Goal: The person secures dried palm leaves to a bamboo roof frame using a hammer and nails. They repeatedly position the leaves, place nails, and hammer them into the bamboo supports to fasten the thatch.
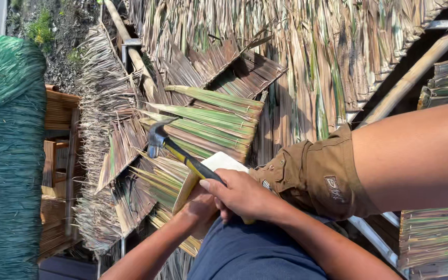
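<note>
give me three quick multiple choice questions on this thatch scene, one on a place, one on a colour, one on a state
1. Where is the hammer head?
A. over the folded palm-leaf panels
B. on the green netting
C. on the knee

2. What colour is the hammer's handle?
A. red
B. yellow and black
C. white

3. What is the right hand doing?
A. hanging open
B. gripping the hammer handle
C. resting flat on the shorts

Answers: 1 A, the head sits above the leaf panels. 2 B, a yellow shaft with a black grip. 3 B, its fingers wrap the handle.
</note>
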